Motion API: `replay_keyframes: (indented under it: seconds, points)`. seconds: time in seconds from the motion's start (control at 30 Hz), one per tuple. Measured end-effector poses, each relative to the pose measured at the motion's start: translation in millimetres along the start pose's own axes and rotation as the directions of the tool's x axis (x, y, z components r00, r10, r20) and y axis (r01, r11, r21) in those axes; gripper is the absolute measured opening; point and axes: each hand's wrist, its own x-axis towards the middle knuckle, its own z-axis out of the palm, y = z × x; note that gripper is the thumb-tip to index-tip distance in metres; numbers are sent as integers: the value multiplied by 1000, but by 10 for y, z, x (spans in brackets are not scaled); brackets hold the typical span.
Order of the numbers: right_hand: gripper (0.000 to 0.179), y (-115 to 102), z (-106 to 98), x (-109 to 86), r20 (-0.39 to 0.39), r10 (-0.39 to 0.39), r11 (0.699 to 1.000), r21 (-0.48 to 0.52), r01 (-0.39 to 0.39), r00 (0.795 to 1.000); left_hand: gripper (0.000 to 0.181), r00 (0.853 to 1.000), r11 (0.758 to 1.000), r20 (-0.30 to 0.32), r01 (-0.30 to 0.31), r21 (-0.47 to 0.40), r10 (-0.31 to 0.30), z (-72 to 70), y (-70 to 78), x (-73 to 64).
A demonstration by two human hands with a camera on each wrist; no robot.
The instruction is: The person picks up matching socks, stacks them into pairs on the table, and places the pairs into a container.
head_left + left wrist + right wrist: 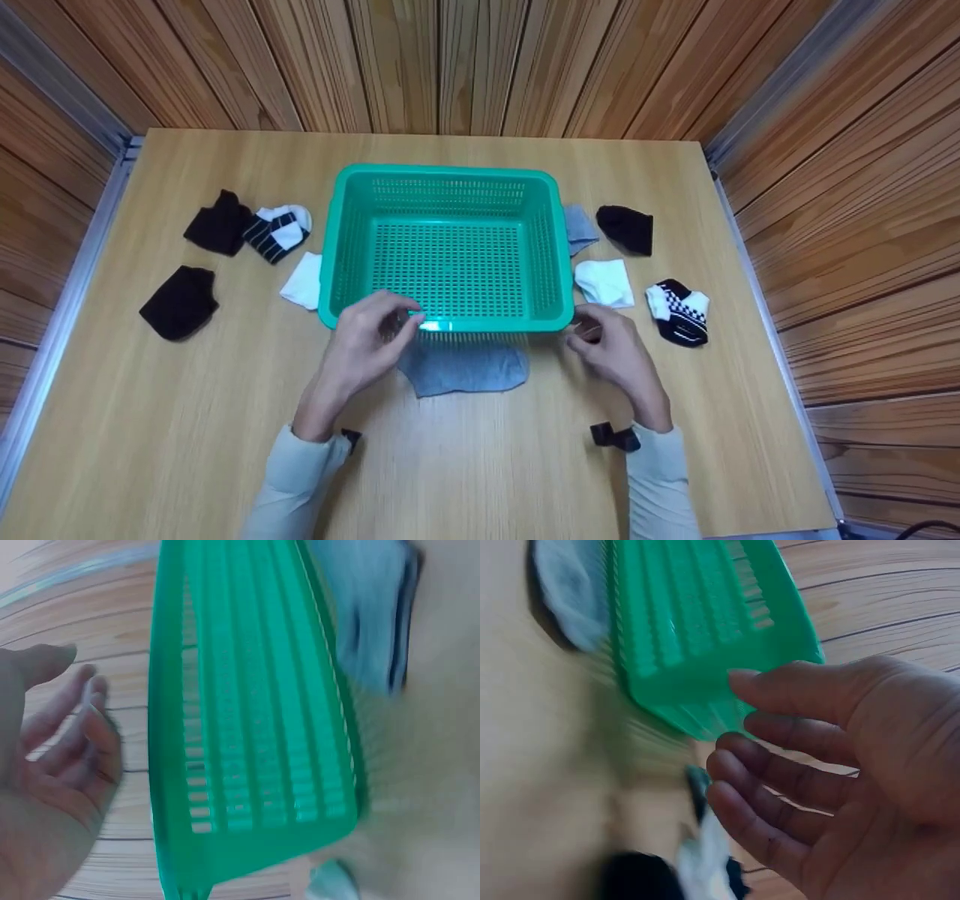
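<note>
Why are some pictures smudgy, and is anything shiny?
Head view: mostly sharp, with a white glint on the basket's near rim; left wrist view: the grey sock is blurry; right wrist view: the tabletop is smeared, the fingers clearer; why, I can't tell for sure.

Plastic basket (450,172): green, rectangular, upright on the bench (480,465), open side up, long sides running left to right. Walls slotted; base a perforated grid; rim smooth, rounded at the corners. Grey-blue sock (472,371): lying at the basket's near wall, lengthwise to it, rounded end to the right, far edge partly hidden from above.
</note>
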Motion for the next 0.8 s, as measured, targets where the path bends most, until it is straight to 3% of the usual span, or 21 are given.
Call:
replay_keyframes:
  seconds: [0.13, 0.2, 0.43, 0.67, 0.8]
  points:
    - [37, -51, -151, 72, -41, -5, 999, -52, 2, 999, 20, 995, 992, -52, -85, 90, 90, -130, -108, 212]
    - [36, -72, -208, 118, -60, -14, 997, -71, 10, 998, 23, 993, 988, -67, -87, 129, 96, -198, -160, 312]
    - [34, -133, -398, 333, -89, -20, 991, -131, 9, 996, 35, 998, 968, -63, 9, 251, 7, -375, -419, 550]
    - [35, -188, -522, 676, -140, -38, 989, -150, 16, 989, 46, 995, 948, -57, 97, 302, -84, -403, -685, 671]
    - [35, -185, -538, 928, -132, -37, 984, -179, 13, 991, 50, 990, 939, -38, 138, 314, -133, -399, -803, 710]
